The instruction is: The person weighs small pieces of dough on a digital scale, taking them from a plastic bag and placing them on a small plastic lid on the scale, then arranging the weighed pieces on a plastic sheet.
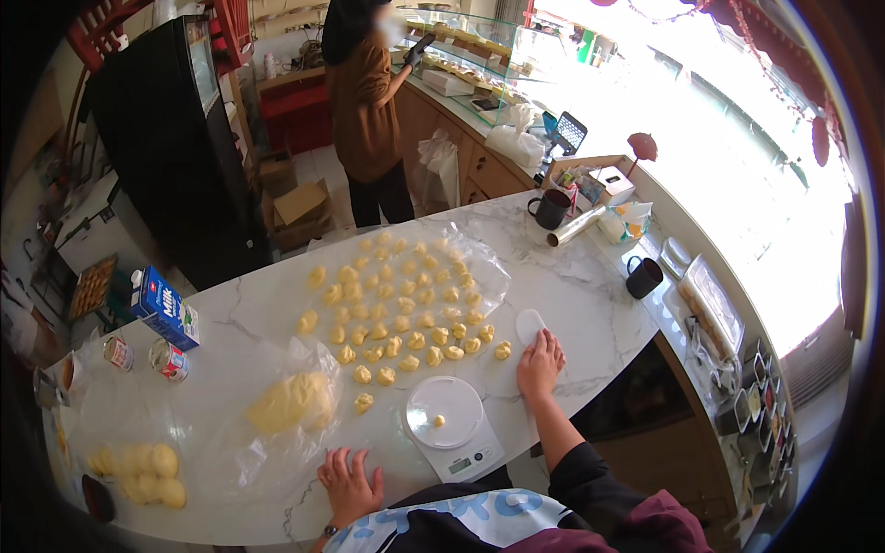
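Left hand: the left hand [350,481] lay flat and open on the marble counter [590,304], gripping nothing, at 8 o'clock from the scale [449,424].
Right hand: the right hand [540,361] rested open, fingertips touching a white scraper [529,324].
Dough piece: one small dough piece [439,421] sat on the scale's round plate.
Dough balls: rows of dough balls [406,304] lay on plastic film at 12 o'clock from the scale.
Dough mass: the dough mass [290,403] lay at 9 o'clock.

You're in a bakery shop's work area: a marble counter [590,304] spread with rows of small yellow dough balls [406,304], a white digital scale [452,424], a glass display case [470,46] of baked goods behind, a tall black fridge [166,138], and a street-facing window [737,138].
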`<act>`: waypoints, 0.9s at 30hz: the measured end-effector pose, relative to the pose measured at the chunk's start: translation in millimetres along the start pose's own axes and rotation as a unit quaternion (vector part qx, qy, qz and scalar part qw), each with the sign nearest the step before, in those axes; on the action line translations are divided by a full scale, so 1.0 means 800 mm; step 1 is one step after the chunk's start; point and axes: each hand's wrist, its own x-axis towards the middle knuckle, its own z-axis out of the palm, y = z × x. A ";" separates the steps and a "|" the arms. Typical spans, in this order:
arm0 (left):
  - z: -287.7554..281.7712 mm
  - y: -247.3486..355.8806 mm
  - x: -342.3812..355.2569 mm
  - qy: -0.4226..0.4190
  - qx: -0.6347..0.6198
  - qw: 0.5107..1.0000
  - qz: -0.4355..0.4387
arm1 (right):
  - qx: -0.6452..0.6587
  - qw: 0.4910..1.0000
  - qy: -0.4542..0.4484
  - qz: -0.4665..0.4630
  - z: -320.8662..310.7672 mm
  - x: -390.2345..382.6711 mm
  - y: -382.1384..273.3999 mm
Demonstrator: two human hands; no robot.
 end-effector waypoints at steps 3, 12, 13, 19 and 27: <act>-0.003 0.001 -0.001 -0.006 -0.002 1.000 -0.007 | 0.003 1.000 -0.003 -0.001 0.001 0.000 0.000; 0.001 0.001 0.005 -0.005 0.007 1.000 0.007 | 0.036 0.993 0.022 -0.109 0.002 0.005 0.011; 0.000 0.000 0.004 -0.006 0.006 1.000 0.004 | 0.061 0.982 0.041 -0.173 -0.006 0.005 -0.003; 0.001 0.001 0.006 -0.003 0.006 1.000 0.007 | 0.102 0.935 0.017 -0.338 -0.025 0.001 -0.023; 0.001 0.002 0.005 0.004 -0.004 1.000 0.008 | 0.145 0.920 0.040 -0.361 -0.016 0.003 -0.018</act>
